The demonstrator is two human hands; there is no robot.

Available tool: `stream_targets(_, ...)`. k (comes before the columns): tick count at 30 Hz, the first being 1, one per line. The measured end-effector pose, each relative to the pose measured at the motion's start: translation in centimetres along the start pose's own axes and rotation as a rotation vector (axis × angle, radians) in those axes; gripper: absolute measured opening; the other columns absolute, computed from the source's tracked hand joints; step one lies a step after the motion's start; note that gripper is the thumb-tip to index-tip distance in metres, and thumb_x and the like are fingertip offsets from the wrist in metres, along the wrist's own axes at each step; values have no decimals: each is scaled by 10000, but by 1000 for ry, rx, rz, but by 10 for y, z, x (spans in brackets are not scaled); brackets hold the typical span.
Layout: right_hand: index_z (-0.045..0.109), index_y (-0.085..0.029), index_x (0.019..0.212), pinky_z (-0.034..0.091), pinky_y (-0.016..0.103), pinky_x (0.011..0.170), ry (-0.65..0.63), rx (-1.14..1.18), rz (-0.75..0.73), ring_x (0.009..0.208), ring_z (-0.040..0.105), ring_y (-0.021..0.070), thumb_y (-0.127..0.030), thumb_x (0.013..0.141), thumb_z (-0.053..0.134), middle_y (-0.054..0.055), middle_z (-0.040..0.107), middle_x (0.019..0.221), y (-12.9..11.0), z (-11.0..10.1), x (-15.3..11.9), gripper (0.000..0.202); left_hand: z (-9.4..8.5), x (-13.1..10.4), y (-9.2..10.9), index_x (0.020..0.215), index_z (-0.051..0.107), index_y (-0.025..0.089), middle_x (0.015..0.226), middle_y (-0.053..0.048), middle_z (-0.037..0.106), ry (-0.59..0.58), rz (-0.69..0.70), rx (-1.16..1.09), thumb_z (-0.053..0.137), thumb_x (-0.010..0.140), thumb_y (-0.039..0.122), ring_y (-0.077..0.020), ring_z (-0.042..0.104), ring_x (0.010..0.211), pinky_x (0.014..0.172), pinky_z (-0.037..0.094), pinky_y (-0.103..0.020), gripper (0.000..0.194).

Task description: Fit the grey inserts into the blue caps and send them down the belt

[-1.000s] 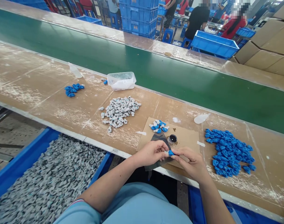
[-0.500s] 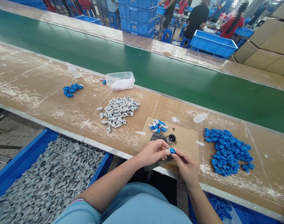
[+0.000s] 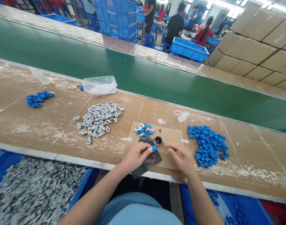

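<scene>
My left hand [image 3: 136, 156] pinches a small blue-and-white plastic part [image 3: 153, 148] between thumb and fingertips, above a dark sheet [image 3: 147, 162]. To the right, my right hand [image 3: 181, 157] hovers over the cardboard mat [image 3: 171, 136], its fingers loosely bent and a little apart, with nothing visible in them. A small round jar of dark liquid [image 3: 158, 141] stands just beyond the held part. Behind the dark sheet lies a small pile of joined blue-and-white parts [image 3: 143, 129].
Grey pieces [image 3: 100, 118] are heaped to the left, blue pieces [image 3: 208, 145] to the right. A clear plastic tub [image 3: 100, 90] stands near the green conveyor belt [image 3: 138, 70]. Below the table edge sits a crate of grey pieces [image 3: 39, 187]. Several people are in the background.
My right hand has let go of the blue-and-white part and moved off to the right. My left hand keeps hold of it. The camera view has turned right.
</scene>
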State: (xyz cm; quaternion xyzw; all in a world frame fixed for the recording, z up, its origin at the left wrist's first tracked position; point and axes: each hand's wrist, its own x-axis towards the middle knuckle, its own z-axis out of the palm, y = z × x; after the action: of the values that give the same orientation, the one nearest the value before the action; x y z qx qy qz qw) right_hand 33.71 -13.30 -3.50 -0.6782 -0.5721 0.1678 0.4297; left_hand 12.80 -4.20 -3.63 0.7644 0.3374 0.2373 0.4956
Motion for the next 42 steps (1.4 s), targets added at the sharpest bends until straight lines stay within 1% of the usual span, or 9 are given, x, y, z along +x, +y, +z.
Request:
stream_targets(4, 726, -184, 882, 519, 397, 668, 262, -453, 191, 648, 617, 227, -465, 791, 516, 100, 689, 729, 42, -44, 22, 363, -19, 8, -10, 814, 656, 191, 702, -25, 657, 254, -40, 154, 502, 849, 324, -166, 595, 675, 659, 460, -269, 206)
stream_targets(8, 707, -170, 823, 482, 448, 703, 251, -686, 210, 757, 596, 306, -491, 750, 508, 118, 627, 633, 81, -60, 35, 384, -29, 19, -19, 883, 649, 191, 788, -41, 676, 401, -85, 154, 544, 812, 266, -174, 612, 707, 711, 493, -292, 147)
stream_targets(12, 640, -235, 719, 454, 431, 626, 195, -696, 185, 712, 585, 322, -516, 720, 505, 94, 585, 553, 95, -55, 40, 312, -28, 21, -26, 1053, 600, 188, 896, -55, 683, 433, -164, 81, 572, 777, 171, -180, 632, 769, 766, 513, -319, 278)
stream_targets(16, 593, -301, 629, 413, 396, 551, 123, -672, 357, 671, 609, 311, -405, 624, 558, 97, 588, 543, 90, -60, 44, 109, -30, 8, -32, 1130, 563, 179, 1051, -93, 653, 417, -178, 108, 582, 764, 133, -180, 629, 808, 775, 521, -329, 370)
stream_targets(22, 649, -317, 675, 452, 440, 557, 151, -396, 564, 714, 665, 321, -392, 574, 630, 138, 675, 659, 79, -69, 38, 127, -68, -8, -43, 1084, 593, 119, 1061, -146, 630, 616, -158, 502, 468, 819, 71, -248, 569, 1016, 931, 444, -413, 297)
stream_targets(24, 661, -295, 737, 502, 425, 582, 197, -183, 513, 713, 676, 299, -475, 570, 662, 135, 716, 747, 73, -63, 31, 245, -82, -8, -46, 1049, 614, 124, 1065, -146, 629, 633, -203, 655, 475, 807, 62, -268, 552, 1011, 931, 427, -434, 286)
stream_targets(28, 697, -237, 873, 571, 379, 661, 233, 5, 341, 743, 693, 249, -561, 591, 684, 75, 742, 840, 49, -44, 21, 430, -94, -2, -51, 886, 647, 170, 935, -113, 634, 514, -245, 831, 466, 799, 63, -265, 549, 888, 844, 449, -421, 228)
stream_targets(35, 739, -232, 931, 591, 370, 713, 33, 69, 48, 766, 710, 217, -405, 768, 655, 64, 758, 884, 2, -6, 18, 253, -95, -1, -65, 760, 593, 181, 890, -121, 588, 455, -146, 934, 471, 796, 92, -275, 533, 863, 791, 454, -404, 155)
stream_targets(42, 741, -290, 942, 580, 365, 756, -62, -87, -130, 865, 710, 224, -306, 829, 593, 29, 758, 932, -14, 10, 26, 187, -96, -7, -64, 738, 587, 197, 819, -86, 598, 437, -38, 854, 434, 841, 160, -244, 540, 819, 764, 465, -378, 189)
